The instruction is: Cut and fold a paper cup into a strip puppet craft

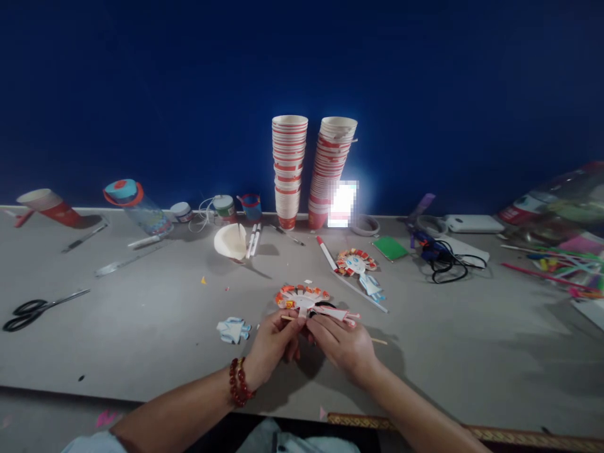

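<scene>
Both hands meet over the near middle of the table. Between thumb and fingers, my left hand (274, 346) pinches a paper cutout (302, 297) with a red and orange fringe round a white centre. Closed next to it, my right hand (346, 349) has a thin wooden stick (379, 341) jutting out beneath it; a short light stick end also shows by the left thumb. A pink-edged paper figure (338, 313) sticks out above the right fingers, beside a dark loop partly hidden there. Left of the hands lies a blue-edged paper dress cutout (233, 329).
Two tall paper cup stacks (289, 170) stand against the blue wall. A similar fringed cutout (356, 262) lies beyond the hands, near a red-capped marker (326, 253). Scissors (40, 308) rest far left; a glue gun (436, 248) with its cord lies right.
</scene>
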Demonstrator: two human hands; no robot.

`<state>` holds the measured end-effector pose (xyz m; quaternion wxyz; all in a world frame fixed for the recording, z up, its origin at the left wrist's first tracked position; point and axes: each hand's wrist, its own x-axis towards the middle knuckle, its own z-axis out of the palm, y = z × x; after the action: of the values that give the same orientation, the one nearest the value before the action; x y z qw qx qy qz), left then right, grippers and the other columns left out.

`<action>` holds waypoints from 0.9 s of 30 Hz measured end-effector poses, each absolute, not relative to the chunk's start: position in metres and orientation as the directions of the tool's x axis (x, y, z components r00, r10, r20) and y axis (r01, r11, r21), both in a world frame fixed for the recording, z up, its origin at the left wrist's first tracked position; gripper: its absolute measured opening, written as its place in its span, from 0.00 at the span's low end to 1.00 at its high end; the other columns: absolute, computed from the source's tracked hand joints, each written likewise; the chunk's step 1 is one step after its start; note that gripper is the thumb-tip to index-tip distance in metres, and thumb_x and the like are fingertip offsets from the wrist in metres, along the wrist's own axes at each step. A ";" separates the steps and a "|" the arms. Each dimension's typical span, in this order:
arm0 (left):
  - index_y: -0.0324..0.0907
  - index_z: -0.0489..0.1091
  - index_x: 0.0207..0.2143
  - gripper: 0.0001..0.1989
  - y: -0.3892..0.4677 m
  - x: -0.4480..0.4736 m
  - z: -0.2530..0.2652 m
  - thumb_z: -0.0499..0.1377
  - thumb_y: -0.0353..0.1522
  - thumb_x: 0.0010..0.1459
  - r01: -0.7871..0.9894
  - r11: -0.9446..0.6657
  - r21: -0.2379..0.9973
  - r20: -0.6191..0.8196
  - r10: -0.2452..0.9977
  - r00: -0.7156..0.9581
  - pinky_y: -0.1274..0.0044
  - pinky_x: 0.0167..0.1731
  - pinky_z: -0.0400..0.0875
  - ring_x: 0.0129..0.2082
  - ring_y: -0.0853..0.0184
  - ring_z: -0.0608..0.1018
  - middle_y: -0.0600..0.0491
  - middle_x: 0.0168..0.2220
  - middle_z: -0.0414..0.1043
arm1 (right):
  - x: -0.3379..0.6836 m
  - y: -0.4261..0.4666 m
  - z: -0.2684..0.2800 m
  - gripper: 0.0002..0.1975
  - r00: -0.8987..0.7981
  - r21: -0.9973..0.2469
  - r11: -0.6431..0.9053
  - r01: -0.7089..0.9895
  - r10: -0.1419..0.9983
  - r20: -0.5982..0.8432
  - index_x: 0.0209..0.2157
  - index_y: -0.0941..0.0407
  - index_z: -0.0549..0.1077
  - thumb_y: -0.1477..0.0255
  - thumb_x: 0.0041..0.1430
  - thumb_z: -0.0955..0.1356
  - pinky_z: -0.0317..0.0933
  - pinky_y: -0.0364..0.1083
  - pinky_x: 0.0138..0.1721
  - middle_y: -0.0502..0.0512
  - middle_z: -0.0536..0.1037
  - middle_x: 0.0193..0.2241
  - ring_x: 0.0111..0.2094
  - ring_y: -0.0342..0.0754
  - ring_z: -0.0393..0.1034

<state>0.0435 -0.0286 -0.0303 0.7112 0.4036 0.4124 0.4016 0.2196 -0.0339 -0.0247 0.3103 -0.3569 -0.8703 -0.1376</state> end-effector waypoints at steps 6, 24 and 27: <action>0.40 0.67 0.27 0.19 -0.029 0.044 -0.028 0.61 0.47 0.54 -0.195 0.357 0.913 -0.290 0.907 0.305 0.82 0.12 0.61 0.08 0.79 0.58 0.57 0.17 0.72 | 0.219 -0.036 -0.027 0.15 -0.550 0.030 0.691 0.722 0.548 0.631 0.39 0.56 0.77 0.80 0.67 0.60 0.66 0.40 0.34 0.53 0.83 0.33 0.33 0.43 0.76; 0.39 0.70 0.30 0.16 -0.033 0.040 -0.026 0.57 0.44 0.58 -0.216 0.371 0.903 -0.272 0.884 0.380 0.82 0.10 0.58 0.14 0.71 0.72 0.51 0.22 0.76 | 0.219 -0.037 -0.030 0.12 -0.523 0.006 0.669 0.743 0.575 0.629 0.39 0.57 0.76 0.81 0.65 0.61 0.62 0.43 0.30 0.52 0.83 0.33 0.33 0.44 0.77; 0.39 0.71 0.33 0.14 -0.033 0.039 -0.024 0.59 0.42 0.58 -0.195 0.344 0.918 -0.246 0.883 0.401 0.83 0.12 0.61 0.15 0.71 0.73 0.51 0.25 0.77 | 0.220 -0.036 -0.030 0.11 -0.508 -0.023 0.648 0.761 0.618 0.600 0.38 0.56 0.75 0.80 0.64 0.62 0.61 0.42 0.29 0.52 0.83 0.32 0.32 0.44 0.76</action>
<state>0.0388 -0.0334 -0.0241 0.7169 0.4319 0.3978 0.3760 0.2198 -0.0363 -0.0300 0.2916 -0.4012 -0.8596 -0.1230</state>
